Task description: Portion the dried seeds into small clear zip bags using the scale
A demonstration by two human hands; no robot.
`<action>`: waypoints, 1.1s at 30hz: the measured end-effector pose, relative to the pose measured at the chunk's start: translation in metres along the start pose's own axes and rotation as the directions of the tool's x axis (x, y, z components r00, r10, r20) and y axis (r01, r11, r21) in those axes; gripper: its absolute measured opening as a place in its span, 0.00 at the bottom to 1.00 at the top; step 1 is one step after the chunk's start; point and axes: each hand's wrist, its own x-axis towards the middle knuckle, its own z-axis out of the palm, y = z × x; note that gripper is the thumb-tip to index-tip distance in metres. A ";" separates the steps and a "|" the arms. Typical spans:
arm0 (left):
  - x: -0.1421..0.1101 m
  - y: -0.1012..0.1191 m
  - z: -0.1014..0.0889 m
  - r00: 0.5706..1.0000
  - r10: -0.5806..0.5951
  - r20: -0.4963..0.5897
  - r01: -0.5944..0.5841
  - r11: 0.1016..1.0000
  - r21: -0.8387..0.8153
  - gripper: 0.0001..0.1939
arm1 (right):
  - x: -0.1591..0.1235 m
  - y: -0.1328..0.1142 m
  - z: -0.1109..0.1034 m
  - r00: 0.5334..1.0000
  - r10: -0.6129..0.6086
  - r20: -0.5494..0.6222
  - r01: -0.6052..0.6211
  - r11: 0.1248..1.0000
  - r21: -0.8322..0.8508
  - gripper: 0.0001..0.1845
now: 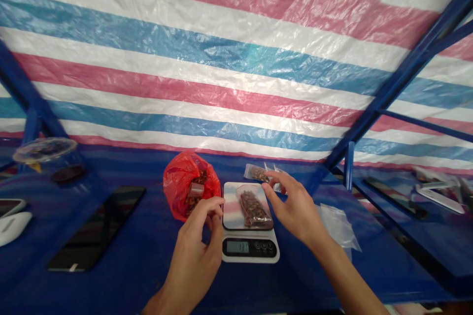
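Soft, light plastic bag of brown pieces [254, 210] on our digital scale [250, 247]; take by its edge; right hand [295, 209] wide; left hand [194, 256] narrow, holding unclear.

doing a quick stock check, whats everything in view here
digital scale: 1, white, table centre
filled plastic bag: 1, clear, on scale
second filled plastic bag: 1, clear, behind scale
red plastic bag: 1, red, left of scale, brown pieces inside
small cup: 1, clear, in red bag
loose plastic bag: 1, clear, right of scale
phone: 1, black, left on table
table: 1, blue, under everything
striped tarp: 1, red, white and blue, behind table
left hand: 1, by red bag
right hand: 1, open, at scale's right
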 end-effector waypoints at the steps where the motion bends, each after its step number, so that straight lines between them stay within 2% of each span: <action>1: 0.001 -0.002 0.002 1.000 0.003 -0.004 -0.003 1.000 -0.001 0.10 | 0.000 -0.002 0.001 1.000 -0.010 0.020 0.010 0.999 -0.038 0.19; 6: 0.002 -0.006 0.006 1.000 0.031 -0.004 -0.031 1.000 0.000 0.10 | -0.002 -0.014 0.004 0.998 0.011 0.068 0.004 0.975 -0.223 0.22; 10: 0.004 -0.004 0.002 0.997 0.069 -0.027 -0.069 0.997 0.024 0.10 | -0.008 -0.031 0.007 0.989 0.066 0.129 -0.028 0.960 -0.280 0.28; 12: 0.008 -0.006 -0.003 0.993 0.100 -0.059 -0.096 0.992 0.079 0.11 | -0.013 -0.038 0.012 0.985 0.077 0.155 -0.029 0.957 -0.289 0.29; 14: 0.013 -0.011 -0.009 0.985 0.133 -0.113 -0.108 0.972 0.208 0.11 | -0.017 -0.043 0.017 0.980 0.092 0.174 -0.038 0.957 -0.288 0.29; 16: 0.019 -0.018 -0.017 0.972 0.154 -0.178 -0.070 0.911 0.406 0.11 | -0.018 -0.043 0.021 0.976 0.111 0.185 -0.059 0.962 -0.267 0.27; 18: 0.026 -0.028 -0.024 0.965 0.152 -0.214 0.003 0.809 0.587 0.14 | -0.017 -0.041 0.023 0.973 0.128 0.190 -0.083 0.971 -0.226 0.25; 21: 0.035 -0.043 -0.035 0.981 0.050 -0.185 0.099 0.696 0.711 0.18 | -0.013 -0.033 0.026 0.974 0.138 0.181 -0.115 0.984 -0.134 0.26; 23: 0.039 -0.051 -0.041 0.984 -0.105 -0.141 0.174 0.695 0.698 0.16 | -0.010 -0.028 0.029 0.978 0.133 0.163 -0.125 0.990 -0.059 0.27; 25: 0.043 -0.057 -0.045 0.958 -0.258 -0.129 0.280 0.731 0.622 0.14 | -0.007 -0.029 0.033 0.986 0.092 0.140 -0.097 0.995 0.029 0.28; 29: 0.047 -0.060 -0.050 0.899 -0.403 -0.174 0.437 0.798 0.414 0.09 | 0.005 -0.053 0.041 0.988 -0.105 0.111 0.091 0.988 0.127 0.24; 31: 0.049 -0.060 -0.050 0.877 -0.437 -0.199 0.479 0.821 0.311 0.08 | 0.017 -0.073 0.047 0.956 -0.245 0.159 0.235 0.969 0.080 0.21; 33: 0.050 -0.060 -0.050 0.854 -0.469 -0.224 0.513 0.830 0.218 0.08 | 0.032 -0.092 0.054 0.895 -0.377 0.240 0.389 0.921 -0.003 0.20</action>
